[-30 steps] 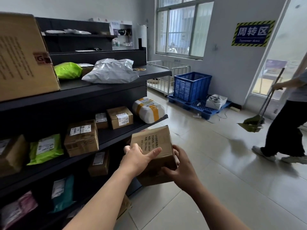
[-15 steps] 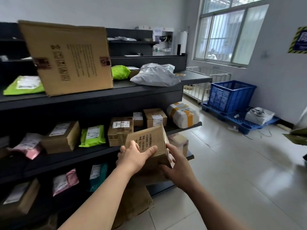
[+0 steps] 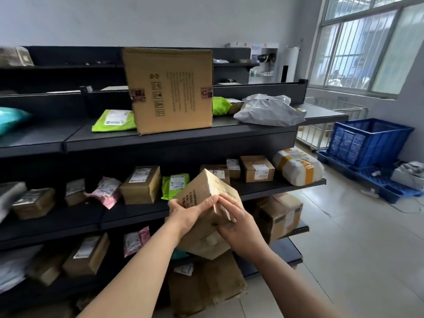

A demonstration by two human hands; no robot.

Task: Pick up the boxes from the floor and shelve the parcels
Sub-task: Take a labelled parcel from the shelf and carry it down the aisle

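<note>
Head view: wide look down at a dark shelving unit point(image 3: 160, 143) with three visible tiers, pale floor to the right.
Shelving: top tier, middle tier and lower tier all carry parcels; barred window behind on the right.
Big carton point(image 3: 171, 88): upright on the top tier, printed side facing out, the largest thing on the rack.
Blue crate point(image 3: 367, 141): on a blue pallet on the floor, well apart from the shelving, under the window.
Grey bag point(image 3: 269, 111): slumped on the top tier, right of the big carton.
White bundle point(image 3: 298, 166): yellow tape around it, at the right end of the middle tier.
Green mailer point(image 3: 114, 120): flat on the top tier, just left of the big carton.
Held box point(image 3: 204, 198): brown cardboard, tilted with one corner up, off the shelf, in front of the middle tier's edge.
Left hand point(image 3: 185, 214): clamped on the box's left face, thumb along the top edge.
Right hand point(image 3: 238, 223): closed on the box's right side, fingers over the taped edge, fingertips almost meeting the left thumb.
</note>
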